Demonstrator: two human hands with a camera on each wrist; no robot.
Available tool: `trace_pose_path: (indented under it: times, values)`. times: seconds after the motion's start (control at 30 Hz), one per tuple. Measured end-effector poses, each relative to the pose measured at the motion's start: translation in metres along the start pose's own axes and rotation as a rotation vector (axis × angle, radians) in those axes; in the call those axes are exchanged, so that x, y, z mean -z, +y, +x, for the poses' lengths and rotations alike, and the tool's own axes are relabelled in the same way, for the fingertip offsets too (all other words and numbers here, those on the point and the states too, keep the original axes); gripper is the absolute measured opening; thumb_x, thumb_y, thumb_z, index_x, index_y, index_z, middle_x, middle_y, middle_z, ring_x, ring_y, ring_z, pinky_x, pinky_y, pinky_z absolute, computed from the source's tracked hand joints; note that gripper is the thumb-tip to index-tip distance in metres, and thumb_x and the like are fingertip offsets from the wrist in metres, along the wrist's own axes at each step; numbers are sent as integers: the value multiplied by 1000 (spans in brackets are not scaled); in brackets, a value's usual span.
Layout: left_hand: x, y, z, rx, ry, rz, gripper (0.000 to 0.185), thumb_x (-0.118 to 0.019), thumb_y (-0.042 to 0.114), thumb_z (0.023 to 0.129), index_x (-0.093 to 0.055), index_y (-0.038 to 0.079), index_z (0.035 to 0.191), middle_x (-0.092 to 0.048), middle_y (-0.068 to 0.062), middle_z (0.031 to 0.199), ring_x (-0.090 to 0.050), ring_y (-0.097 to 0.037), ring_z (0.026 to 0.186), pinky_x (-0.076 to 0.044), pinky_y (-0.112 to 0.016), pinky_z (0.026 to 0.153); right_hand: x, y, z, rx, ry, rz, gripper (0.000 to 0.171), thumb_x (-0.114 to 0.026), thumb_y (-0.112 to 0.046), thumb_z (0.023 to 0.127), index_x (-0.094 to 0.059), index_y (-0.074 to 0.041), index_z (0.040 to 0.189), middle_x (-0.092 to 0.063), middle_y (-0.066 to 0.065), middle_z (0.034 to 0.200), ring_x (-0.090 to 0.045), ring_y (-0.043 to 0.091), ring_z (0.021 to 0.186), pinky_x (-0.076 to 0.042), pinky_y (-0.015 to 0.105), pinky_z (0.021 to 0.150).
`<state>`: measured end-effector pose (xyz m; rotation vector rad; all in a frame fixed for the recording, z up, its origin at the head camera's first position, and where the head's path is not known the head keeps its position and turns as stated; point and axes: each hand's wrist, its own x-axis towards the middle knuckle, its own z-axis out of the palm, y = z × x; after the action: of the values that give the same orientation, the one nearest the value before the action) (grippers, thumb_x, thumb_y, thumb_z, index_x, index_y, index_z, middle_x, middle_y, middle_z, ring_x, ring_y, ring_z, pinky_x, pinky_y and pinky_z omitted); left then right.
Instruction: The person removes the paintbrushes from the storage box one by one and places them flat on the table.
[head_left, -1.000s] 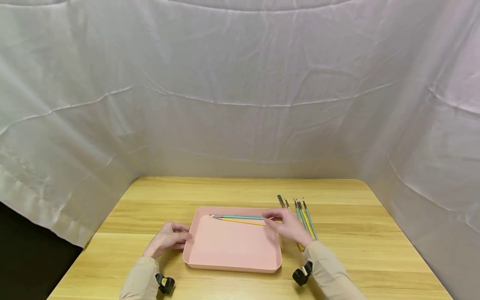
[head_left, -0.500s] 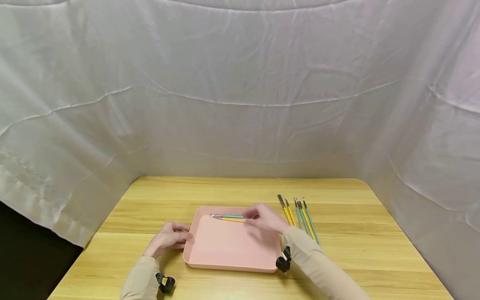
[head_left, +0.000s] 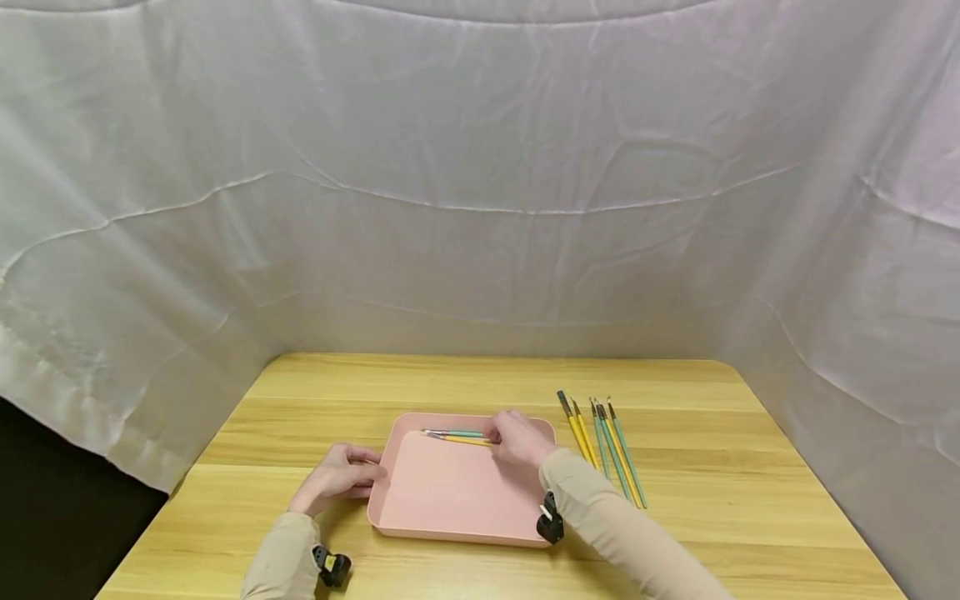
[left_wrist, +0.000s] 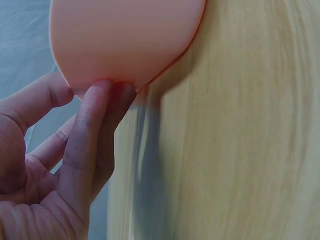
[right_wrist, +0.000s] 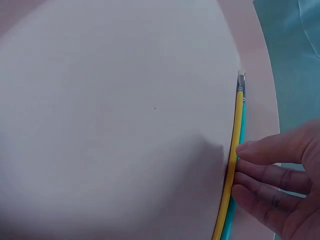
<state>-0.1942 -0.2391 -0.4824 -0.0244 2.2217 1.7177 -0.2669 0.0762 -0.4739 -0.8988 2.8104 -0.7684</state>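
My left hand [head_left: 337, 479] pinches the left wall of a pink tray [head_left: 450, 504] between thumb and fingers. In the left wrist view the tray's rounded corner [left_wrist: 125, 40] meets those fingertips. Inside the tray, along its far wall, a yellow paintbrush [right_wrist: 231, 175] and a teal paintbrush [right_wrist: 243, 117] lie side by side, bristles toward the left. My right hand [head_left: 517, 437] reaches over the tray's right part, covering the brushes' handle ends in the head view. Its thumb and fingertips are nearly straight and rest along the wall side of the pair, right at the yellow handle.
Right of the tray, several more paintbrushes lie on the wooden table [head_left: 697, 467]: yellow ones [head_left: 581, 433] nearer the tray, then a group of teal and yellow ones [head_left: 618, 454]. A pale curtain [head_left: 495, 275] surrounds the table's back and sides.
My right hand has moved left along the brushes, from their right ends toward the middle of the tray's far wall, then slightly lower. My left hand stays on the tray's left wall.
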Motion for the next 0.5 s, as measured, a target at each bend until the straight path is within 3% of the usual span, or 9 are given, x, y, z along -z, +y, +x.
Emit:
trace_pose_path:
  times: [0.3,0.5]
  values:
    - [0,0,0,-5,-5,-19,44,-68,2,88,-55,-21,122,-75,-3,88,-70,-10,76,-62,-25,68,-3,4,-1,-28,9,-16,18,-67,14,74,-71,-2,82,-65,5,78,-52,15,74,-46,28,66]
    - [1,-1,0,-11,-15,-20,45,-68,3,88,-55,-21,123,-73,-2,87,-70,-10,77,-62,-25,67,-4,3,-2,-44,-8,-26,20,-67,13,75,-73,-4,81,-71,4,81,-57,13,75,-53,29,68]
